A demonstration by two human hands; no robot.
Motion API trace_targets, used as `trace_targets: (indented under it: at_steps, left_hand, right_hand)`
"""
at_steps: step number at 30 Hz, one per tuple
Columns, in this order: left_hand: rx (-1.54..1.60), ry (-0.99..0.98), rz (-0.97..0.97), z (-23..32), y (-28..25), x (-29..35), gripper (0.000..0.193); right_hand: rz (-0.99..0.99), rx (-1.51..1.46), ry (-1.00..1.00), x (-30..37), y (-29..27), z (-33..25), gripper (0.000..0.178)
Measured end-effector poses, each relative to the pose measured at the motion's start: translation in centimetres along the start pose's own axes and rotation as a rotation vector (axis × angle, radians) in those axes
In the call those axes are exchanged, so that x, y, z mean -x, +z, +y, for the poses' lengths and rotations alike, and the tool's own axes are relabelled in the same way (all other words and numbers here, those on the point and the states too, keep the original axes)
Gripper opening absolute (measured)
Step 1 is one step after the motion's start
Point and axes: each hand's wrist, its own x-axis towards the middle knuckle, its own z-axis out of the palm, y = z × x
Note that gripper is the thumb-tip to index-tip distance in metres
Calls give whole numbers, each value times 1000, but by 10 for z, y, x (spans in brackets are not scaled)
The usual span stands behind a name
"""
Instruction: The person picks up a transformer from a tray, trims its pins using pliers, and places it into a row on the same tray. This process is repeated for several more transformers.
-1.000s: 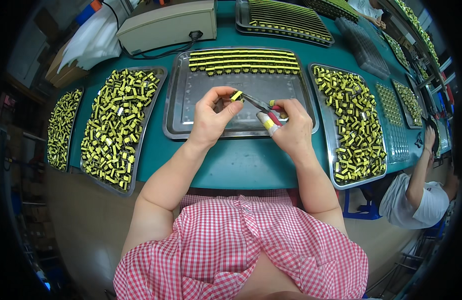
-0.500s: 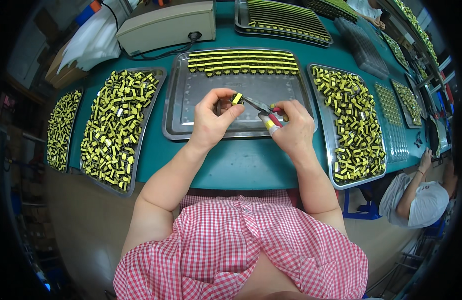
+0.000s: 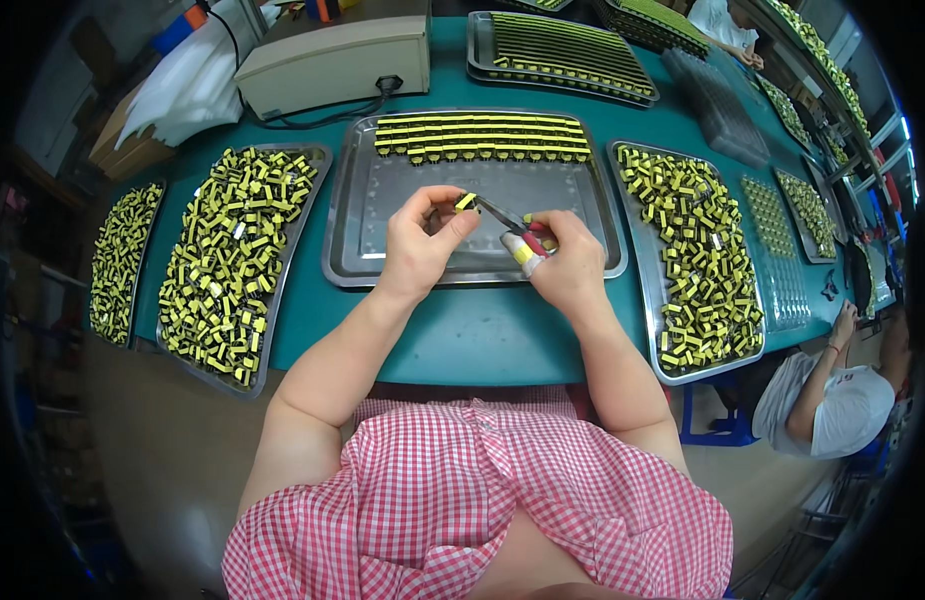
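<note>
Between the thumb and fingers of my left hand (image 3: pixel 422 240) is a small transformer (image 3: pixel 466 202), a black part wrapped in yellow tape. My right hand (image 3: pixel 567 258) is closed round a pair of pliers (image 3: pixel 522 241) with red handles; one finger wears a white and yellow wrap. The pliers' jaws reach the right side of the transformer; their exact contact is too small to tell. Both hands are above the front half of a metal tray (image 3: pixel 357 240). At the tray's far end stand several neat rows of the same transformers (image 3: pixel 482 138).
Trays of loose transformers flank me, one at left (image 3: pixel 237 260) and one at right (image 3: pixel 697 250). Behind the middle tray sit a beige box-shaped device (image 3: pixel 332 70) with a black cable and another tray of rows (image 3: pixel 562 55). A co-worker (image 3: pixel 842 400) sits at far right.
My right hand and the pliers have moved left and slightly down, with the handles closer together. The left hand has shifted slightly, still holding the transformer. The view has tilted a little.
</note>
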Motion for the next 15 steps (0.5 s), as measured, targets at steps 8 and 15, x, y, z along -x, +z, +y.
trace_targets:
  at_steps: [8,15]
  left_hand:
    - [189,-195,-57,0,-4,-1,28]
    - [247,-202,-95,-4,-5,-3,27]
  right_hand:
    - [-66,36,17,1,-4,-2,26]
    - [-87,50,31,1,-5,-3,26]
